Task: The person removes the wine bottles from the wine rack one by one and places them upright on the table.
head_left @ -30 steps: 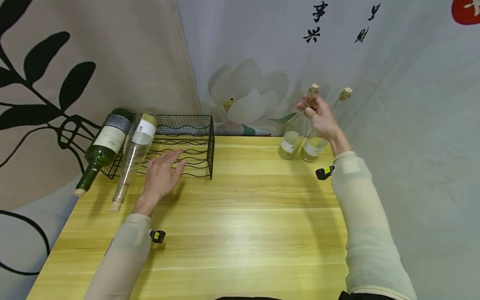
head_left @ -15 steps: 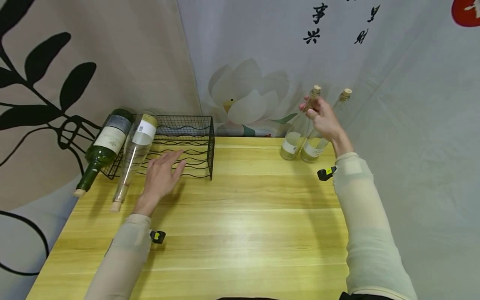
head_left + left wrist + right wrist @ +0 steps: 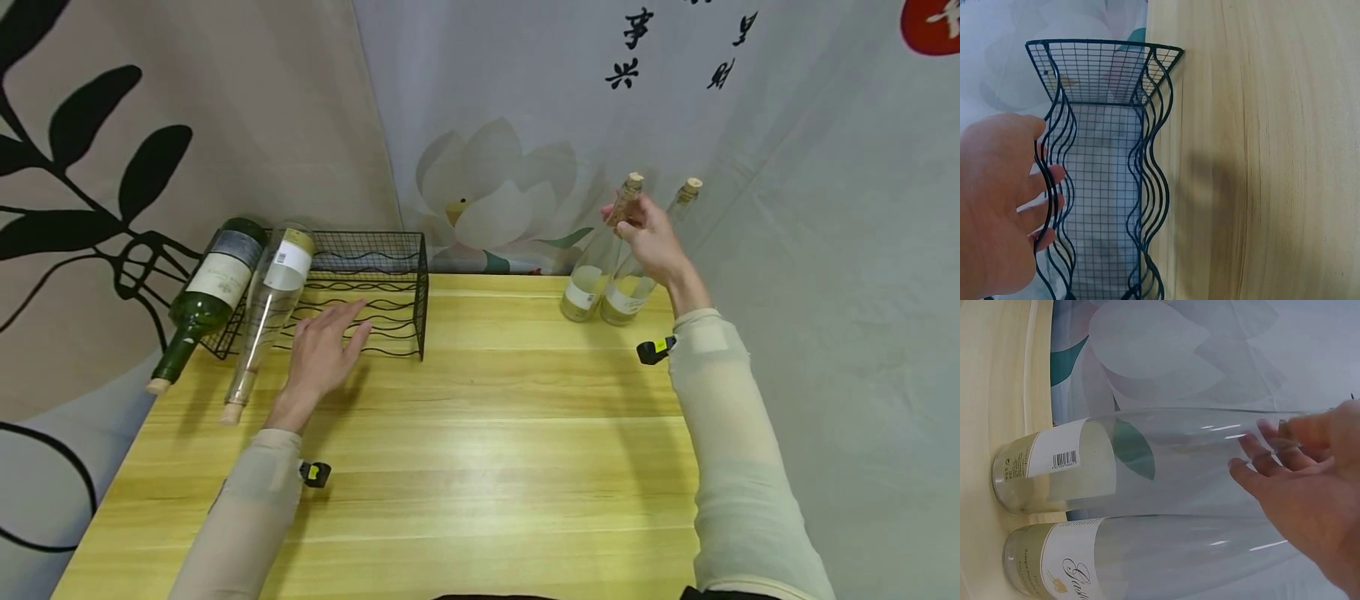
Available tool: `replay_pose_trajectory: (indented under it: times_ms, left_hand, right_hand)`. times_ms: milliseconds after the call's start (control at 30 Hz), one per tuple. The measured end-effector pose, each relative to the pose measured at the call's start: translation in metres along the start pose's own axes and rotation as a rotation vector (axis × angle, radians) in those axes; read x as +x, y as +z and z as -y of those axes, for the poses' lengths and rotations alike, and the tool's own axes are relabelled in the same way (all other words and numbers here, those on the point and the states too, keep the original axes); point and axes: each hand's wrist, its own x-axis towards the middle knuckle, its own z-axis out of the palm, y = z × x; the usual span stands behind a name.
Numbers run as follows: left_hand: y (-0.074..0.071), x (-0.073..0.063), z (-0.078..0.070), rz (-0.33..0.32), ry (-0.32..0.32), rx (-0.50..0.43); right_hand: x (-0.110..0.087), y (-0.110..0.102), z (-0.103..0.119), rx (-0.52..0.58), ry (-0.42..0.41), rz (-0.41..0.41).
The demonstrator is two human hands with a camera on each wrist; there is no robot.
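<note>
My right hand (image 3: 654, 242) grips the neck of a corked clear glass bottle (image 3: 587, 279), which stands upright at the back right of the table. In the right wrist view, fingers and thumb close round the upper neck of this bottle (image 3: 1072, 462). Right beside it stands a second corked clear bottle (image 3: 628, 293), with a white label (image 3: 1072, 559). My left hand (image 3: 324, 346) rests at the front of the black wire rack (image 3: 422, 292), fingers extended and slightly spread. The left wrist view has its fingertips at the rack's wavy wires (image 3: 1154, 150).
At the rack's left end lie a green bottle (image 3: 213, 287) and a clear bottle (image 3: 273, 292), corked necks jutting toward the front. A printed cloth (image 3: 495, 83) hangs behind the wooden table (image 3: 480, 467).
My right hand and the bottle it grips have shifted very slightly right, toward the other bottle. The left hand and the rack look still.
</note>
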Motion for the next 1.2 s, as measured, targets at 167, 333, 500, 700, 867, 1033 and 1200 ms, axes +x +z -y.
replay_pose_trajectory:
  times_ms: [167, 333, 500, 700, 867, 1033, 1200]
  left_hand:
    - [0.001, 0.001, 0.001, -0.002, 0.001, -0.002]
    - [0.002, 0.0, 0.002, 0.008, -0.004, 0.002]
    - [0.002, 0.0, 0.002, 0.009, -0.006, 0.003]
    - [0.002, 0.001, 0.002, -0.002, 0.005, -0.004]
    - [0.0, 0.003, 0.001, -0.007, 0.009, -0.005]
    - [-0.001, 0.003, 0.0, 0.009, 0.001, -0.006]
    - [-0.003, 0.001, -0.001, 0.014, -0.006, -0.009]
  right_hand:
    - [-0.002, 0.0, 0.001, 0.102, 0.001, -0.044]
    - [-0.006, 0.0, 0.001, 0.097, -0.008, -0.107]
    - [-0.013, 0.001, 0.003, 0.113, -0.083, -0.204]
    - [-0.026, 0.007, 0.007, 0.101, -0.235, -0.332]
    - [-0.043, 0.013, 0.013, -0.024, -0.322, -0.389]
    - [-0.06, 0.027, 0.021, -0.28, -0.522, -0.454]
    - [-0.072, 0.051, 0.03, -0.382, -0.746, -0.515]
